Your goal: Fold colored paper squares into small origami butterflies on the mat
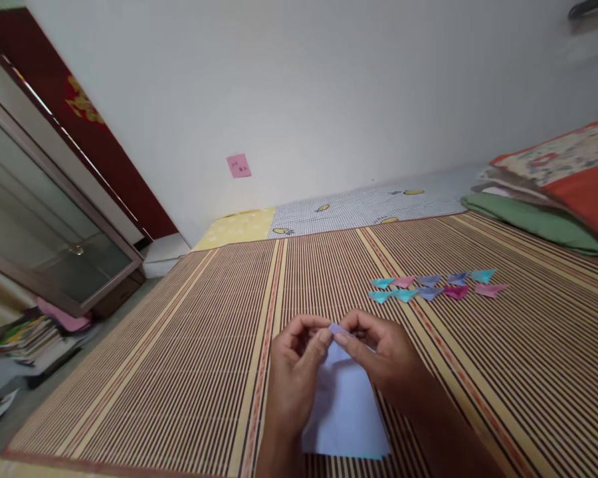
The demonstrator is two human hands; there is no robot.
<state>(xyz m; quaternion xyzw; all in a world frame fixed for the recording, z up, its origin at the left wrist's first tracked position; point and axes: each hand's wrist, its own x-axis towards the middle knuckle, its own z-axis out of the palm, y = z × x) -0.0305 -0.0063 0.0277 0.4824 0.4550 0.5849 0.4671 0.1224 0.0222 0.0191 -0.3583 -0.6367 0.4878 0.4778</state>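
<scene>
My left hand (299, 362) and my right hand (379, 348) meet over a striped mat, thumbs and fingers pinched together. Between their fingertips is a small lavender piece of paper (334, 328), mostly covered by the fingers. Under the hands lies a stack of pale lavender paper sheets (351, 415), with a teal edge showing at its lower side. Whether the pinched piece joins the stack's top sheet I cannot tell. Beyond my right hand, several small folded paper shapes (456, 292) in teal, pink, purple and magenta lie in two rows.
The striped mat (204, 352) covers the bed. Folded bedding (543, 219) is piled at the right by the wall. A pink note (238, 166) is stuck to the wall. At left stand a glass-panelled door (44, 206) and a pile of books (30, 338).
</scene>
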